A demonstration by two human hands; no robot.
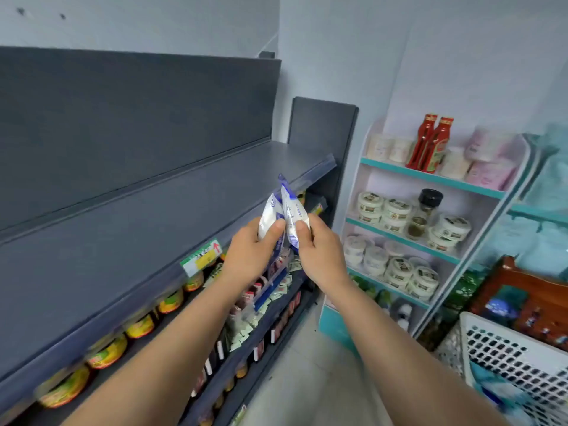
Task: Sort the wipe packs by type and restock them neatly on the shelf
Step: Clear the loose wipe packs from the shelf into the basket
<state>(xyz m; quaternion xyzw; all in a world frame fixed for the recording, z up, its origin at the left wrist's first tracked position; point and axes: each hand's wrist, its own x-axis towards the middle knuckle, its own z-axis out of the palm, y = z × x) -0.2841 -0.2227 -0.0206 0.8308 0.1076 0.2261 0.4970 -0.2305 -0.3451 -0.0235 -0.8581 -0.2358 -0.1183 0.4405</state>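
Two white-and-blue soft plastic wipe packs (287,207) stand upright and touching, mid-scene, just in front of the dark grey metal shelf (147,210). The left hand (249,252) grips the left pack (269,218); the right hand (321,252) pinches the right pack (293,212). A white perforated plastic basket (504,348) sits near right.

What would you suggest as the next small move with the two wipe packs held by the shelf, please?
Probably set both side by side on the top shelf. The left hand grips one white-and-blue wipe pack, the right hand pinches a similar second pack, both at the shelf's front edge.
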